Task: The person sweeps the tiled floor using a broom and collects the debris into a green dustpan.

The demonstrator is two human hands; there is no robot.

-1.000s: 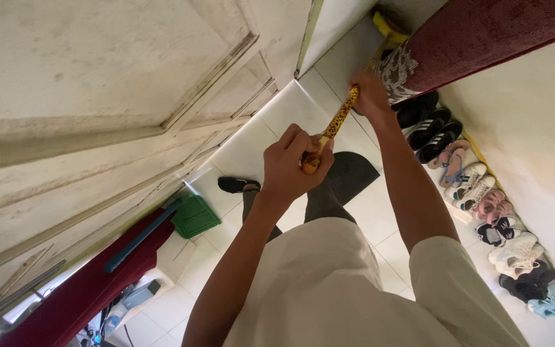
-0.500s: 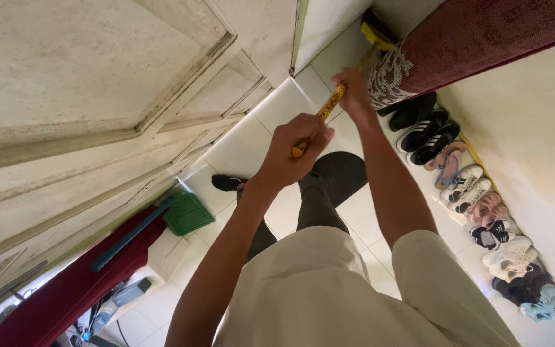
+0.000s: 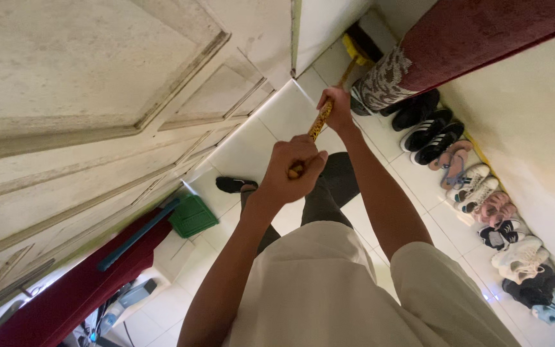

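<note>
Both hands slid nearer: left hand clenched on broom handle top, right hand wrapped lower; yellow broom head at 12 o'clock on tiled floor; keep strokes short, clear of shoes.

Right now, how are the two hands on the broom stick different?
The left hand wraps the stick's near end as a closed fist, close to the body; the right hand grips it farther along, nearer the yellow broom head, arm stretched out. Both hold the same spotted yellow stick.
</note>
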